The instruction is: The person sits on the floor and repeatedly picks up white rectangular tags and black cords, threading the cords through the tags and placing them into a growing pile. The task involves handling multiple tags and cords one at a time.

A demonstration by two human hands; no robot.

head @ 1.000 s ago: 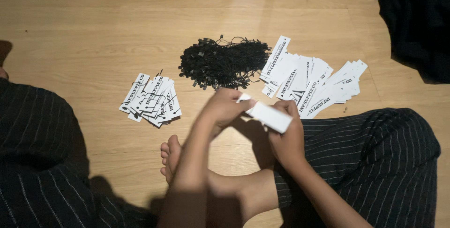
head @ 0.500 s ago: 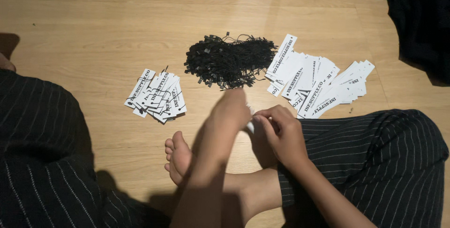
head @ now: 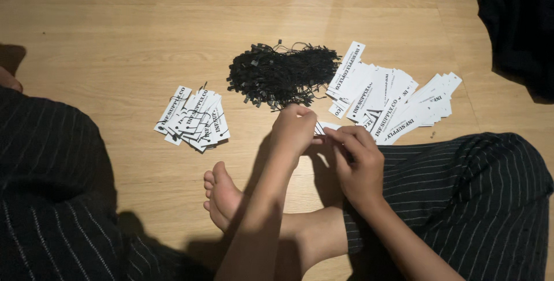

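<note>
Both hands have drawn closer together since a second ago, and the white tag that then stuck out plainly between them is now mostly hidden.

Left hand (head: 293, 128) and right hand (head: 356, 162) pinch one white rectangular tag (head: 321, 127) between their fingertips, above the wooden floor (head: 115, 38) and just in front of the crossed legs. Two spreads of like white tags with black print lie on the floor: a small fan with black strings attached (head: 193, 119) to the left, and a larger loose heap (head: 392, 99) toward the right; neither can be counted exactly. Between them sits one tangled pile of black strings (head: 283, 73). Dark cloth (head: 519, 27) fills the far right corner.
</note>
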